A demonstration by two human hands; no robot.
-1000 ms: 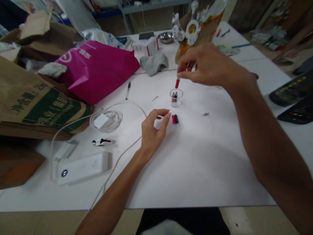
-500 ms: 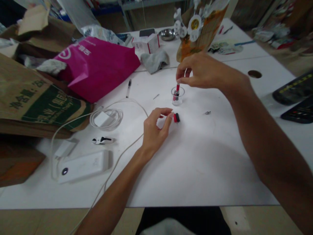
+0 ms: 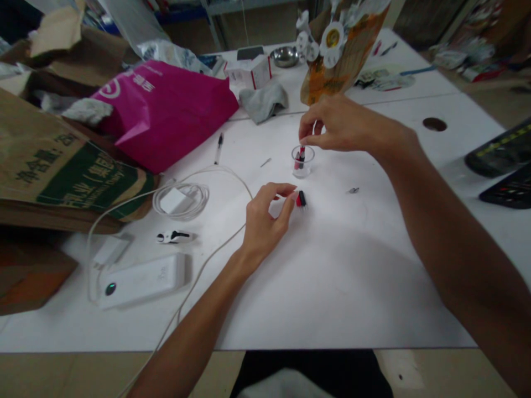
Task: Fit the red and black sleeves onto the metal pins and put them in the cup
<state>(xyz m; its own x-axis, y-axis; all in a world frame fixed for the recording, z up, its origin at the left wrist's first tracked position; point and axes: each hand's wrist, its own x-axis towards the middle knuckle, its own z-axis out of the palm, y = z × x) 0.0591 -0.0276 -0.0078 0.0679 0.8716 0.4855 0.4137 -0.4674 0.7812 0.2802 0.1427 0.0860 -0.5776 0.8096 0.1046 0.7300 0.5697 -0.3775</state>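
A small clear cup (image 3: 302,168) stands on the white table, with red and black pieces upright inside it. Over its rim, my right hand (image 3: 332,122) pinches a red piece (image 3: 302,149) whose lower part is inside the cup. Nearer the front, a red piece (image 3: 298,200) and a black piece (image 3: 302,198) lie side by side on the table. The thumb and forefinger of my left hand (image 3: 269,215) are at their left end, with a gap between the fingers; whether they touch the red piece is hard to tell.
A magenta bag (image 3: 166,110), a coiled white cable (image 3: 201,202), a power bank (image 3: 143,281) and a white-and-black tool (image 3: 174,237) lie left. A thin metal piece (image 3: 266,162) is left of the cup, a small item (image 3: 353,190) right. Behind stands a brown bag (image 3: 327,83).
My right hand has lowered slightly, and the red piece in it sits deeper in the cup. My left hand has shifted slightly right beside the pieces on the table.
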